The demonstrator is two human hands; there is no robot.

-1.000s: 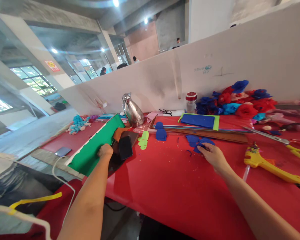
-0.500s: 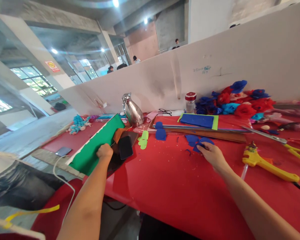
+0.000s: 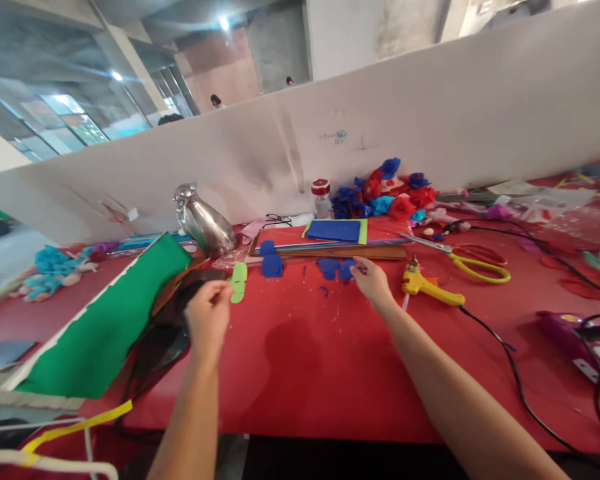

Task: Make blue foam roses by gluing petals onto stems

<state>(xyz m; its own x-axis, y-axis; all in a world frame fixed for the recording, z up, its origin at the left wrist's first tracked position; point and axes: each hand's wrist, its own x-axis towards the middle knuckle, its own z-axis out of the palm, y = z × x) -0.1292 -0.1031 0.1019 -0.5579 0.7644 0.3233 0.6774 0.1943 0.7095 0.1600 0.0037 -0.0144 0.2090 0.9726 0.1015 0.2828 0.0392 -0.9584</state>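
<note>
My right hand (image 3: 373, 280) has its fingers closed on a small blue petal piece (image 3: 347, 270) on the red table (image 3: 300, 360). Another blue piece (image 3: 329, 268) lies just left of it. My left hand (image 3: 210, 307) is over the dark bag (image 3: 167, 333), its fingers curled; whether anything is between them is too small to tell. Beside its fingertips lie light green cut pieces (image 3: 239, 282). Farther back are stacked blue pieces (image 3: 272, 265).
A green sheet (image 3: 105, 320) lies at the left, a metal jug (image 3: 205, 223) behind it. At the right are a yellow glue gun (image 3: 430, 287) with a cable and scissors (image 3: 475, 263). Paper flowers (image 3: 380, 193) and a jar (image 3: 321, 197) stand near the wall.
The view has turned right. My left hand has left the green sheet's edge and moved right, near the light green pieces. My right hand remains at the blue pieces.
</note>
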